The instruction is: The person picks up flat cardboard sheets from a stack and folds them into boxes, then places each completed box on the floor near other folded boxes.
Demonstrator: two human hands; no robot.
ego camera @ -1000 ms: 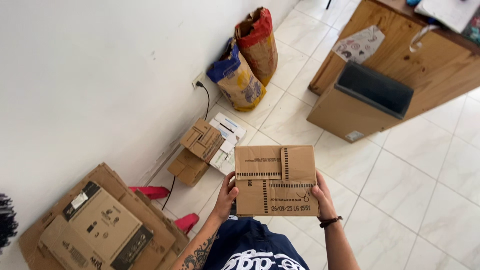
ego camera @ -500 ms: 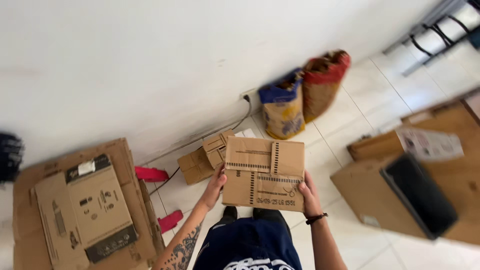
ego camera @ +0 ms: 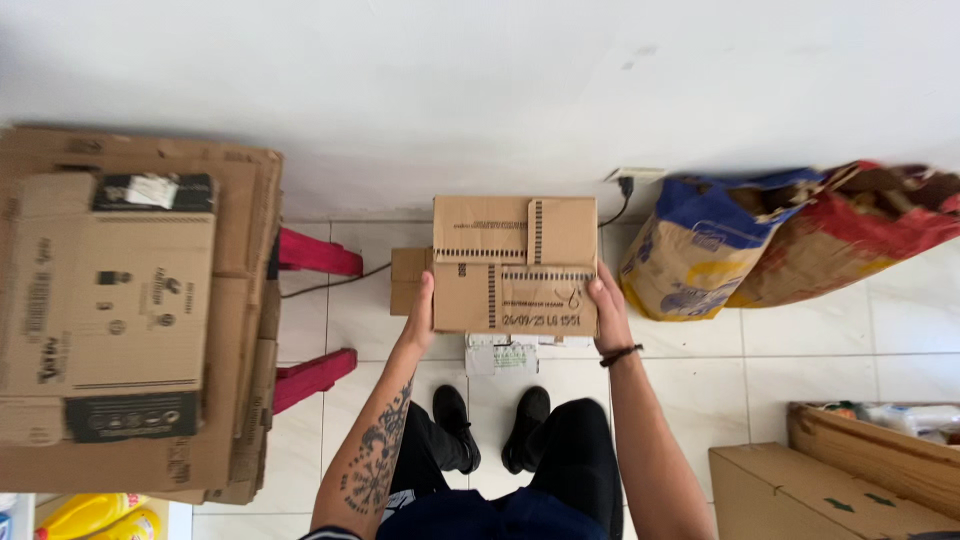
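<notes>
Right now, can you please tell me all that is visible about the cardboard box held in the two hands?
The cardboard box is plain brown, closed and roughly square seen from above. Its top shows dashed tear lines and some small dark print. It is held level in front of the white wall, above the tiled floor and a smaller box below. The left hand presses its left side and the right hand its right side; nothing else touches it.
</notes>
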